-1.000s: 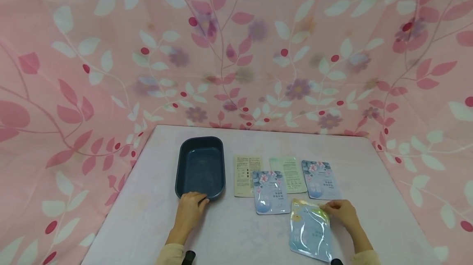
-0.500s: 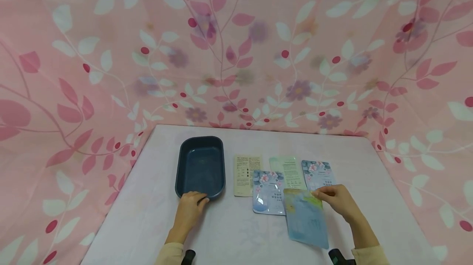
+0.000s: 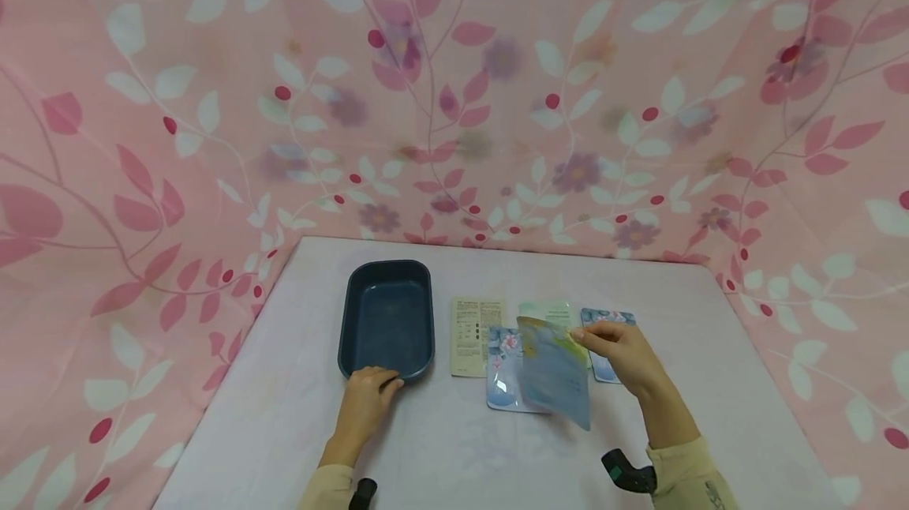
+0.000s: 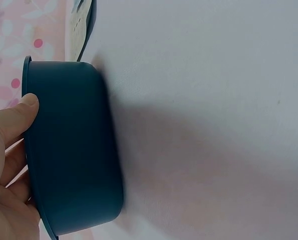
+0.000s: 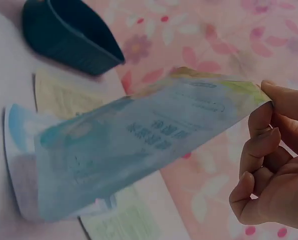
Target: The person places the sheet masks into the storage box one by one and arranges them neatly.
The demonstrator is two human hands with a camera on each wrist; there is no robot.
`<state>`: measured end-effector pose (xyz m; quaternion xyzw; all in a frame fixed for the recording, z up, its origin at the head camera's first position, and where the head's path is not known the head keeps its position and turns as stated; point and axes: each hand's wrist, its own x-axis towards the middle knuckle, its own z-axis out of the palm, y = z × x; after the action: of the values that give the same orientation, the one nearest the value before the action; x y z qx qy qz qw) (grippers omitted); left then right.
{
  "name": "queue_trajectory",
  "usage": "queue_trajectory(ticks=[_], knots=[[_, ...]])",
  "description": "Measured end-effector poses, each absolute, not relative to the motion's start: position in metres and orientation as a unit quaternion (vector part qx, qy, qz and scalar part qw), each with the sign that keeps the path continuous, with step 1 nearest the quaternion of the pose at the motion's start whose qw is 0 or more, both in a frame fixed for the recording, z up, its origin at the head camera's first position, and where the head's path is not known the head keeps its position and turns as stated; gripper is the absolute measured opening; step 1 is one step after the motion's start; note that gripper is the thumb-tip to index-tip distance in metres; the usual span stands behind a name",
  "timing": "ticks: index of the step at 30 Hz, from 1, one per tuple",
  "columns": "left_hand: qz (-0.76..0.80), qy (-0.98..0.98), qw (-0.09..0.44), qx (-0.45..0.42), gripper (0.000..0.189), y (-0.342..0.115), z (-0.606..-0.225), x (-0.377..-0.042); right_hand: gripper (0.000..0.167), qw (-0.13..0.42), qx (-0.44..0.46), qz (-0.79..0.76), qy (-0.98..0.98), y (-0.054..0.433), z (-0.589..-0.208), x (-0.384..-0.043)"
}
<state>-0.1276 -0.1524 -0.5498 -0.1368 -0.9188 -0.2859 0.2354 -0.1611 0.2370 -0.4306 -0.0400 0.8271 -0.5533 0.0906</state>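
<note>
My left hand (image 3: 367,403) grips the near rim of a dark blue rectangular tub (image 3: 390,320), thumb on the outer wall and fingers over the edge in the left wrist view. My right hand (image 3: 625,356) pinches a corner of a light blue sachet (image 3: 555,376) with a yellow-green top, between thumb and forefinger. Raised off the table, the sachet hangs tilted and overlaps a flowered blue sachet (image 3: 503,376) in the head view. The right wrist view shows printed lettering on the held sachet (image 5: 154,130) and the tub (image 5: 73,40) beyond it.
A cream printed sachet (image 3: 466,340) lies right of the tub. Behind the held sachet is a pale green one (image 3: 547,309), partly hidden. Another flowered blue sachet (image 3: 602,368) lies at the right, partly behind my hand. A pink floral cloth (image 3: 454,99) hangs behind the white table (image 3: 440,455).
My right hand has lifted the light blue sachet off the table and carried it up and leftward, over the flowered sachet. My left hand has stayed at the tub's rim.
</note>
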Motion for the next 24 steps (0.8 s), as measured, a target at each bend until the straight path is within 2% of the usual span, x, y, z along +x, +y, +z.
queue_trajectory(ticks=[13, 24], knots=[[-0.283, -0.919, 0.233, -0.142, 0.014, -0.148, -0.550, -0.135, 0.031, 0.115, -0.126, -0.629, 0.758, 0.162, -0.404, -0.207], [-0.285, -0.918, 0.243, -0.134, 0.015, -0.153, -0.552, -0.130, 0.026, 0.148, -0.146, -0.663, 0.719, 0.083, -0.393, -0.236]])
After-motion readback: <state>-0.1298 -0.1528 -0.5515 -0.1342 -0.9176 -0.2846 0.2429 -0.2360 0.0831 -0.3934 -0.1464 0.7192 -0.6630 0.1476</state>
